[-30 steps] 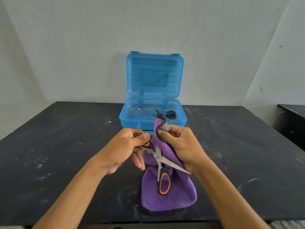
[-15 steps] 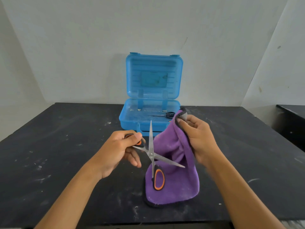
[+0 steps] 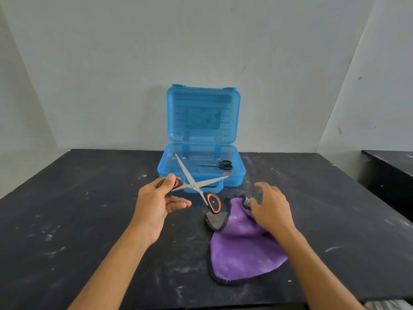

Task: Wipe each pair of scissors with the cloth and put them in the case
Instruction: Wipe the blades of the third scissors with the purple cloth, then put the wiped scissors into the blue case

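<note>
Steel-bladed scissors (image 3: 196, 185) splayed in left hand (image 3: 154, 204); right hand (image 3: 271, 209) on plush cloth (image 3: 243, 251).

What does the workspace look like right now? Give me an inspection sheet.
Surface: black table, scuffed with white marks.
Job's things: orange-handled scissors spread open, held in the air; purple cloth lying on the table; blue case open, black scissors inside.
Clutter: nothing seen.
Grips: left hand holds one scissor handle; right hand rests on the cloth's edge.
Cables: nothing seen.
Surroundings: pale walls; a second dark surface at right.
</note>
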{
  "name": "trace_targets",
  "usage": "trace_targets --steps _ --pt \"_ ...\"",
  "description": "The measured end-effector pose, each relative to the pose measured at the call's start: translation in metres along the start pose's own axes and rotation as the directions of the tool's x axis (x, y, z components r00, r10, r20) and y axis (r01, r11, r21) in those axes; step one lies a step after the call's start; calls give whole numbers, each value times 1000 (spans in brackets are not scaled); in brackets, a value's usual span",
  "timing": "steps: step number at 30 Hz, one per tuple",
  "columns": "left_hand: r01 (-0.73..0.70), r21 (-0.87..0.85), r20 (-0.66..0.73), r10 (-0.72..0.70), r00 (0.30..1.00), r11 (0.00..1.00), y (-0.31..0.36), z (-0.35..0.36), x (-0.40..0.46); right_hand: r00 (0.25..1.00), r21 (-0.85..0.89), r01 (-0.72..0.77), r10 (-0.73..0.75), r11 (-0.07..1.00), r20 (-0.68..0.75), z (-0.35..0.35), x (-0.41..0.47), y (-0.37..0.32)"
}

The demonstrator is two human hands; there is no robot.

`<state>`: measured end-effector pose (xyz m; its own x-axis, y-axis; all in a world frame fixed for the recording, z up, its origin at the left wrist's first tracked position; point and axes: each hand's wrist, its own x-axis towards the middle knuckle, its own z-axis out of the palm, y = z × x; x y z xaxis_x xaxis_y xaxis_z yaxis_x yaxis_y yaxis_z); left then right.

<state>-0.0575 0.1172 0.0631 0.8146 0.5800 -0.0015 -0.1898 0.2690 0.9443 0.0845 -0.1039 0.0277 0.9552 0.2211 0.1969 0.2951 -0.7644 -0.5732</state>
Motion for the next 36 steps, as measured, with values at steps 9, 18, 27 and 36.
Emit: trace_targets --steps 9,18,27,36 --pt "-80 -114 -54 75 996 990 -2 13 -2 936 553 83 -256 829 242 -2 -35 -69" --pt "-237 506 148 188 971 829 12 -22 -4 982 518 113 -174 848 71 -4 -28 -69" --pt "-432 687 255 362 896 585 10 -21 -11 892 209 429 -375 879 -252 12 -38 -70" --pt "-449 537 230 388 892 714 1 -4 -10 961 499 273 -207 823 -184 31 -52 -86"
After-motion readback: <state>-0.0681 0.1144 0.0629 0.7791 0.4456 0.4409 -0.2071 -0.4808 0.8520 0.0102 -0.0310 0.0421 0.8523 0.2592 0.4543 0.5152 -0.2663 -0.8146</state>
